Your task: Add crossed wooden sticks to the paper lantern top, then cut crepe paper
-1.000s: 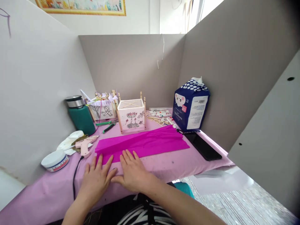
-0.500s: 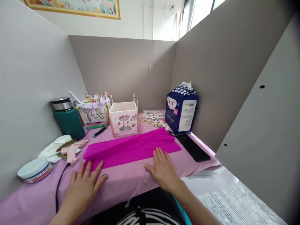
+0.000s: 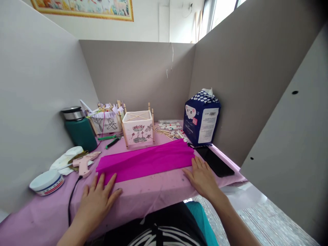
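A long strip of magenta crepe paper [image 3: 148, 160] lies across the table in front of me, with a loose fold along its far side. My left hand [image 3: 98, 198] rests flat near its left end, fingers spread and fingertips on the paper's near edge. At the right end lies my right hand [image 3: 203, 177], palm down with fingers stretched out, its fingertips on the near right corner of the paper. Just behind the strip stands a square lantern [image 3: 138, 130] of white panels with a lotus drawing and wooden sticks at its corners.
At left are a pink glue gun [image 3: 82, 165] with a black cord, a white tape roll [image 3: 47, 182] and a green bottle [image 3: 80, 133]. Green-handled pliers [image 3: 112, 141] lie beside a stick-filled box [image 3: 107, 124]. At right are a blue tissue pack [image 3: 201, 118] and a black phone [image 3: 215, 162].
My right hand has slid rightward along the paper's near edge to its right corner. My left hand stays at the left end. The view has shifted slightly.
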`<control>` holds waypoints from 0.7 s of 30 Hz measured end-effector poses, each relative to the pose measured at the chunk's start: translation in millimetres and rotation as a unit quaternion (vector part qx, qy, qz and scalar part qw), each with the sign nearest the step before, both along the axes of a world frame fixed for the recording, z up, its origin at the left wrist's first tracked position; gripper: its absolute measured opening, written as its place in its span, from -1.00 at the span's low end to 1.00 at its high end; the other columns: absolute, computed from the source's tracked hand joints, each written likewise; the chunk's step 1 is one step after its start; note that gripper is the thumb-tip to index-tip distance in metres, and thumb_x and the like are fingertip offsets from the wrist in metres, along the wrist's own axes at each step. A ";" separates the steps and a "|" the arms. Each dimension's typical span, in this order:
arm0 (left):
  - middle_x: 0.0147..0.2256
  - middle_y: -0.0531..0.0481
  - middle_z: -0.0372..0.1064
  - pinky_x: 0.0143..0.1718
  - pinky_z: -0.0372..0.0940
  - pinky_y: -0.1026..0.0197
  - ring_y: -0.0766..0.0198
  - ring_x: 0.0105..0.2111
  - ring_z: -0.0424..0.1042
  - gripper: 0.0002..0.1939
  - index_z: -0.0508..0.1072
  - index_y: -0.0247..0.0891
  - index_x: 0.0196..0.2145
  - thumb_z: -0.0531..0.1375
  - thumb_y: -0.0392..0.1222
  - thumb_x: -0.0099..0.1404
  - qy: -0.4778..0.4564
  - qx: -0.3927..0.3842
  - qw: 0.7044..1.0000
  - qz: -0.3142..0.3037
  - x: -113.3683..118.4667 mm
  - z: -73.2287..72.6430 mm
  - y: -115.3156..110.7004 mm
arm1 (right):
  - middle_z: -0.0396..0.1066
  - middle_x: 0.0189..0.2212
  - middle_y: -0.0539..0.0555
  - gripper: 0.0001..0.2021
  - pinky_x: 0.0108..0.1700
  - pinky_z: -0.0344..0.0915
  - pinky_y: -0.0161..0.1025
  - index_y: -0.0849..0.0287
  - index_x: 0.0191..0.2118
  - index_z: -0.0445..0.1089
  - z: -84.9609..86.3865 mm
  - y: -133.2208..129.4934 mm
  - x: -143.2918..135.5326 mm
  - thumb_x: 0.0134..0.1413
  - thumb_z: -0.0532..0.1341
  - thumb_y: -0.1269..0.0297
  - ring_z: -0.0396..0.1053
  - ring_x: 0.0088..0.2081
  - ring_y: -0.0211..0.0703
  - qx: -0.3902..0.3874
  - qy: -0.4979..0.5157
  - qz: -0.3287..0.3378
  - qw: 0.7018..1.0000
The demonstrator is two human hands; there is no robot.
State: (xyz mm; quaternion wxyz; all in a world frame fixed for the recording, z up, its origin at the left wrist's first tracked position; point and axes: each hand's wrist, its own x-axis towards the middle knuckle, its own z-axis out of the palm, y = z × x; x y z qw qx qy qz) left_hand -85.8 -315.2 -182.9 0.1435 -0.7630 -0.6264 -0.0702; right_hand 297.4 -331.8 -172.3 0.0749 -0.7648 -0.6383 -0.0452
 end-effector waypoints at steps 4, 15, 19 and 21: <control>0.29 -0.26 -0.06 0.22 -0.12 -0.21 -0.10 0.30 -0.13 -0.35 0.16 -0.28 0.25 -0.04 0.12 0.32 0.008 0.024 1.000 -0.010 17.5 8.6 -2.8 | -0.09 0.31 0.35 -0.19 0.31 -0.18 0.00 0.52 0.29 0.00 -1.6 8.9 -5.5 0.22 -0.18 -0.17 -0.18 0.33 0.12 0.021 0.009 0.047 0.999; 0.28 -0.25 -0.03 0.22 -0.09 -0.21 -0.13 0.28 -0.06 -0.36 0.12 -0.21 0.27 -0.10 0.18 0.36 -0.008 -0.068 0.998 -0.014 34.0 16.8 -8.5 | -0.04 0.29 0.33 -0.12 0.31 -0.16 0.01 0.52 0.28 0.04 -30.9 23.7 11.1 0.14 -0.20 -0.23 -0.15 0.33 0.12 -0.007 0.007 0.058 0.998; 0.27 -0.30 -0.02 0.21 -0.07 -0.20 -0.12 0.28 -0.05 -0.34 0.14 -0.31 0.26 -0.10 0.16 0.37 -0.017 -0.036 0.999 -0.010 24.9 14.6 -4.7 | -0.08 0.31 0.32 -0.10 0.31 -0.18 0.04 0.49 0.28 0.04 -33.9 25.2 15.2 0.11 -0.20 -0.25 -0.17 0.33 0.12 0.020 -0.012 0.063 0.998; 0.26 -0.35 0.01 0.22 -0.07 -0.21 -0.12 0.28 -0.04 -0.32 0.15 -0.39 0.25 -0.11 0.16 0.38 -0.011 -0.028 1.000 -0.005 19.6 12.0 -2.8 | -0.09 0.31 0.30 -0.11 0.32 -0.20 0.04 0.48 0.29 0.03 -35.0 25.0 17.0 0.12 -0.21 -0.24 -0.18 0.33 0.10 0.015 -0.020 0.060 0.998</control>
